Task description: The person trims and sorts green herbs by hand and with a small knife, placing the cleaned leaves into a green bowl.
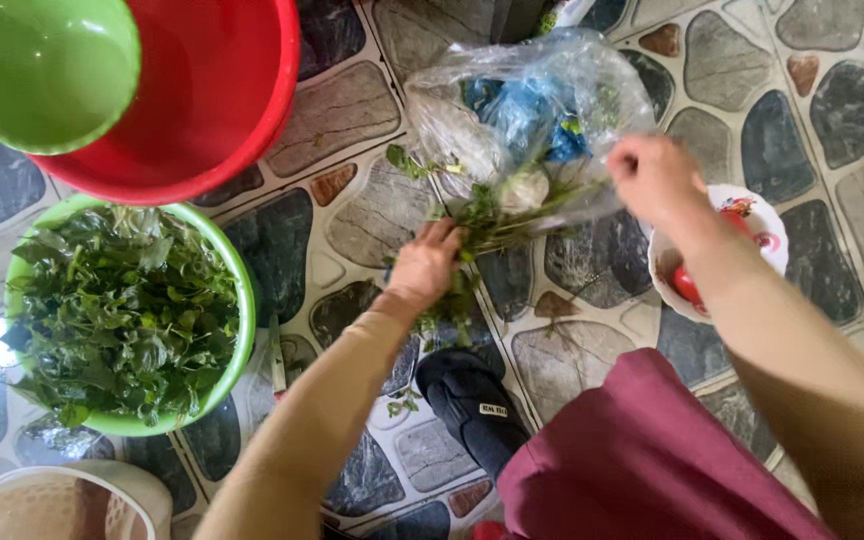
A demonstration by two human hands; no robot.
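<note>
Now: greens out of the bag

L hand (424, 262) has its fingers closed round a bunch of leafy stems (497, 215) w/ tips in the clear plastic bag (527, 110) on the tiled floor. R hand (655, 178) fisted above the bag's edge; can't tell what it grips. Green basin (245, 320) full of picked leaves; red basin (242, 90) holds a green bowl (47, 70); white bowl (767, 225) w/ smth red.

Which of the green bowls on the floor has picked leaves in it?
The lower green bowl, by the left forearm, is heaped with leaves. The smaller green bowl at top left, sitting in the red basin, is empty.
</note>
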